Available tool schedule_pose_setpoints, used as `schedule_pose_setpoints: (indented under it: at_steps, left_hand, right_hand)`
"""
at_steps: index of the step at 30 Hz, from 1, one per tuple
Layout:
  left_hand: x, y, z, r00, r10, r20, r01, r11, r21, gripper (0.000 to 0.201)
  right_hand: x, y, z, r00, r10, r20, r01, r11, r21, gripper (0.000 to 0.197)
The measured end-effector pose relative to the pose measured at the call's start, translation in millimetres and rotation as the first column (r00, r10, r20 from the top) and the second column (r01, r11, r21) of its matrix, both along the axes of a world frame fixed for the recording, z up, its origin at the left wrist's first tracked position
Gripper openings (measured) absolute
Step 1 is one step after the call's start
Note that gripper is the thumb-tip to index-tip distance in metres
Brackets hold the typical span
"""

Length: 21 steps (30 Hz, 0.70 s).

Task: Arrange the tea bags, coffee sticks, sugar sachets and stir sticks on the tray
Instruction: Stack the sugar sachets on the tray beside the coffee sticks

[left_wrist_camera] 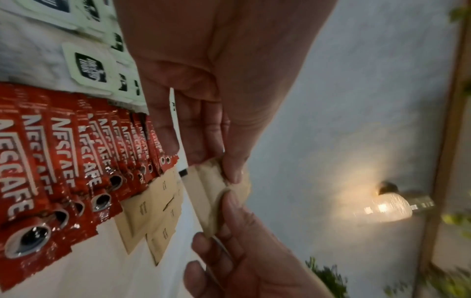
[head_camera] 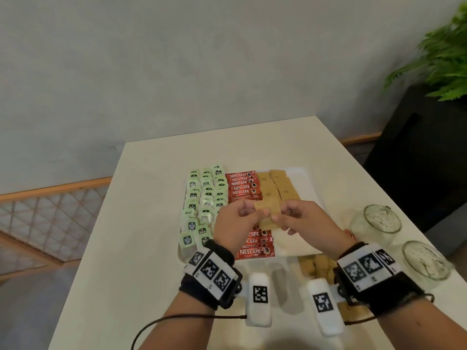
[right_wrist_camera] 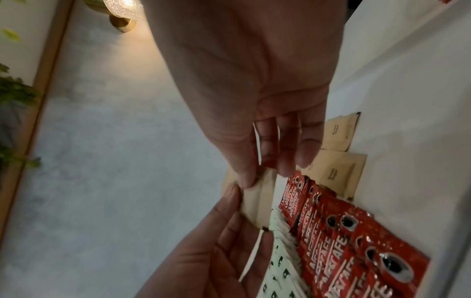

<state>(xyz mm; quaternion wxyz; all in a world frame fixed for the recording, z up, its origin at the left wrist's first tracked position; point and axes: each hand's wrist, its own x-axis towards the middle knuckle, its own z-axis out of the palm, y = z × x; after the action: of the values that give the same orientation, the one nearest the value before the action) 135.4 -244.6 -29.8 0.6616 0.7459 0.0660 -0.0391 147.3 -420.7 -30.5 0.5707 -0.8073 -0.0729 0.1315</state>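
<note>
- Both hands pinch one brown sugar sachet [head_camera: 268, 215] above the tray [head_camera: 307, 173]: the left hand [head_camera: 233, 223] nips its left edge between thumb and fingertips [left_wrist_camera: 233, 171], the right hand [head_camera: 300, 221] its right edge, remaining fingers loosely curled.
- The sachet lies between the two hands, equally near each, its long axis running roughly left to right, face tilted toward the person.
- Directly beyond it, laid sachets [head_camera: 278, 184] fill the far part of the sugar column; bare tray shows beneath the hands, likely its next spot.
- Left of that column lie coffee sticks [head_camera: 242, 185], then tea bags [head_camera: 204, 198].
- Loose sachets [head_camera: 316, 266] wait on the table [head_camera: 151, 198], nearer the right wrist.
</note>
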Motion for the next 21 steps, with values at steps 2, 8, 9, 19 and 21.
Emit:
schedule_pose_setpoints:
  at_steps: [2,8,9,19,21]
  left_hand:
    - [4.1,-6.1,6.9,0.998,-0.044,0.052,0.038,0.994,0.106,0.009]
    - [33.6,-12.2,21.3,0.98,-0.132,0.148,0.042,0.867,0.497,0.013]
    - [38.9,-15.0,20.3,0.977,-0.165,0.138,0.048,0.793,0.607,0.017]
    - [67.7,-59.6,-18.6,0.923,-0.311,-0.225,0.272,0.116,0.955,0.038]
    - [72.7,-64.7,-23.8,0.918,-0.305,-0.255,0.29,0.075,0.954,0.036]
  right_hand:
    - [5.8,-9.7,-0.6,0.999,-0.035,0.024,0.035,0.999,-0.023,0.013]
    - [46.5,-57.5,-19.4,0.928,-0.368,0.06,0.373,0.919,-0.125,0.013]
    - [50.0,-62.0,-24.8,0.932,-0.357,0.061,0.362,0.91,-0.201,0.014]
    - [57.8,-50.9,-48.7,0.962,-0.238,-0.134,0.138,0.848,-0.512,0.017]
    - [60.3,-49.3,-46.5,0.957,-0.236,-0.169,0.122,0.855,-0.504,0.017]
